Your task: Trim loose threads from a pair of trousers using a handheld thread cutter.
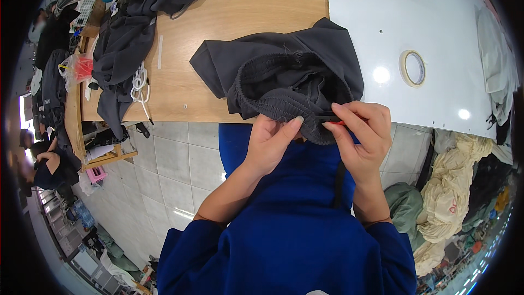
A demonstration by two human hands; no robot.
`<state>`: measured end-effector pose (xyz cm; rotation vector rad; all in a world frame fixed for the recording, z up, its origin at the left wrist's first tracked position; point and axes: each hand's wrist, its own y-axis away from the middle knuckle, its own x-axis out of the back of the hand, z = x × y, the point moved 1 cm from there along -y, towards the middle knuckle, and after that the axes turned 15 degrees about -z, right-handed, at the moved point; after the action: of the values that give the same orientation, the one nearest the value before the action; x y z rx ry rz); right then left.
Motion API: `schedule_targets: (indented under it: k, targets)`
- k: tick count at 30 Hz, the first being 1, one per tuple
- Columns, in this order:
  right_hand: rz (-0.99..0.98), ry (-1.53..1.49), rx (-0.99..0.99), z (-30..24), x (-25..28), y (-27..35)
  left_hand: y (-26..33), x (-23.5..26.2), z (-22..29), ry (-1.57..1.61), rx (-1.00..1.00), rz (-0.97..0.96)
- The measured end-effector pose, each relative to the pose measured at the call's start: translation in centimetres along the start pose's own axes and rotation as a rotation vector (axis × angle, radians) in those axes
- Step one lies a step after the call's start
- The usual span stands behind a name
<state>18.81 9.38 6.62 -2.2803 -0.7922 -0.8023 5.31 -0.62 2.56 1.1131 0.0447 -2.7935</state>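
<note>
- Where the two hands meet, just below the middle of the frame, the left hand (271, 141) pinches the ribbed elastic waistband of a dark grey, soft knit garment (284, 74) between thumb and fingers, its grip clenched on the gathered edge.
- The right hand (361, 134) is closed on the same waistband just beside it, and its fingers also nip a small slim tool with a red tip (338, 122), too little of which shows to say what it is.
- The garment lies bunched on the light wooden surface (245, 11) at the centre of the frame, its waistband hanging over the near edge into the hands.
- Judged by its folds, the cloth is light, limp and not slippery; it would sag wherever unsupported, so the firmest hold looks to be the thick elastic band, taken at two points close together.
- To the right, a roll of pale tape (413, 68) lies flat on a glossy white surface (393, 33), well apart from the hands.
- At the upper left, a heap of dark grey garments (123, 43) and a coil of white cord (140, 84) rest on the wood.
- Pale and dark cloth bundles (453, 186) lie at the lower right.
</note>
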Motion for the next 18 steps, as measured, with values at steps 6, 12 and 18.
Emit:
schedule_targets:
  k: [6, 12, 18]
  targets:
    - [-0.014, 0.044, 0.01, 0.07, 0.25, 0.06, 0.03, 0.12, -0.04, -0.006, 0.0, -0.006]
    - [-0.023, 0.068, 0.044, 0.14, 0.23, -0.02, 0.06, 0.07, -0.08, -0.011, 0.009, 0.002]
    - [-0.03, 0.021, 0.036, 0.19, 0.03, 0.05, 0.11, 0.1, -0.09, -0.024, 0.021, 0.007]
